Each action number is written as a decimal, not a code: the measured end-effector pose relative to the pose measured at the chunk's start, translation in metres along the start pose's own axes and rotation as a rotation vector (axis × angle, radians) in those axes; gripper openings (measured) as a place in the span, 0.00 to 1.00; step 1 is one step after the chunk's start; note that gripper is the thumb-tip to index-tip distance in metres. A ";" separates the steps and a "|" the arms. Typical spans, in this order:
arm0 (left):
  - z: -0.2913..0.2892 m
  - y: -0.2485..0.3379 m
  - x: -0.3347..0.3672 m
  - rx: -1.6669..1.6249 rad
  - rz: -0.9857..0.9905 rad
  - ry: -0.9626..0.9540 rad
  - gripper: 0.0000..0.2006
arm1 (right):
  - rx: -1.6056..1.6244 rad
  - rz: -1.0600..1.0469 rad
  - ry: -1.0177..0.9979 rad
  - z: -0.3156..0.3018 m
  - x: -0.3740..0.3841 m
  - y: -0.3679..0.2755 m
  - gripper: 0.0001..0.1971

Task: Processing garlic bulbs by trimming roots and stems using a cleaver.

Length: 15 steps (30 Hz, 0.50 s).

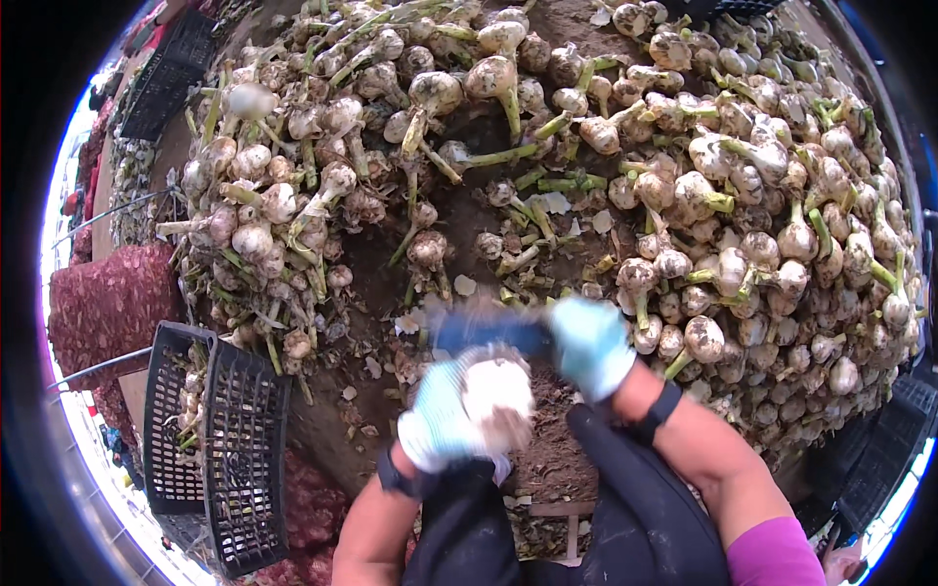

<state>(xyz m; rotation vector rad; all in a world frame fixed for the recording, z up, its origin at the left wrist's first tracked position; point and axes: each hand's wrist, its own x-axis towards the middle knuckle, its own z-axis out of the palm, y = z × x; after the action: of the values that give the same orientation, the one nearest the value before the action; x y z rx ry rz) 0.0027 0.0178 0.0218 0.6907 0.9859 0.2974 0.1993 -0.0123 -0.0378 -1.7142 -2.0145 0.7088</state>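
Observation:
My left hand, in a striped white and light blue glove, grips a large white garlic bulb with brownish dirt on its lower side. Just beyond the bulb, a blue, long-bodied tool is smeared by motion, with a blurred brownish fringe along its far side; it looks like a brush. My right hand, gloved alike, is closed at the tool's right end. Whether the tool touches the bulb I cannot tell. Loose garlic bulbs with cut green stems lie close to my right hand.
Heaps of dirty garlic rise at the left and right, with brown soil and peeled skins between. Black plastic crates stand at the lower left beside a full red mesh sack. Another black crate stands at the right.

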 end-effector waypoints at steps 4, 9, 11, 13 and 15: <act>-0.001 0.001 -0.003 0.237 0.255 0.080 0.29 | 0.222 0.310 0.400 -0.012 -0.003 0.013 0.04; 0.015 0.005 0.015 0.372 0.294 0.198 0.38 | 1.273 0.787 -0.298 -0.031 -0.004 -0.014 0.17; 0.002 -0.005 0.018 0.737 0.526 0.261 0.41 | 1.314 0.729 -0.351 -0.037 0.004 -0.031 0.19; 0.000 -0.008 0.017 0.909 0.687 0.476 0.42 | 1.260 0.679 -0.292 -0.040 0.008 -0.040 0.20; -0.011 -0.022 0.016 0.118 0.492 0.497 0.35 | 1.273 0.635 -0.225 -0.049 0.010 -0.046 0.22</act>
<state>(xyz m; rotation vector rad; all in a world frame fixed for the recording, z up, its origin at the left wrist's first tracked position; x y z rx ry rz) 0.0005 0.0141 -0.0067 0.9925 1.3022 0.8791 0.1914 -0.0023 0.0290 -1.3605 -0.6091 1.8879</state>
